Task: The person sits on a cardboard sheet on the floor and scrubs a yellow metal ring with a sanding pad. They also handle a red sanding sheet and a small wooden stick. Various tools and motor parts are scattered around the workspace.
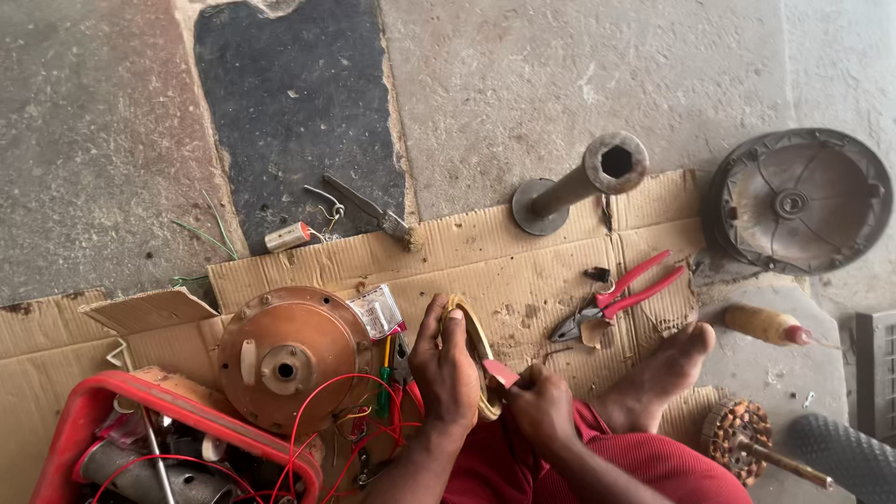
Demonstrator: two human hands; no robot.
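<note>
Left hand [446, 366] fingers clasp the tan coil ring [476, 338]; right hand [539, 403] pinches its red strip [499, 372]

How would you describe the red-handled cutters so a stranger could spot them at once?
Start at the flattened cardboard sheet on the concrete floor. Right of the person's hands, just above the bare foot, lie the pliers, handles spread. Their bright red handles and dark metal jaws set them apart from the grey pipe stand above.

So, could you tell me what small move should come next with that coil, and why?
Probably draw the red-handled tool along the coil: the left hand grips the coil upright while the right hand presses the tool against its edge.
</note>
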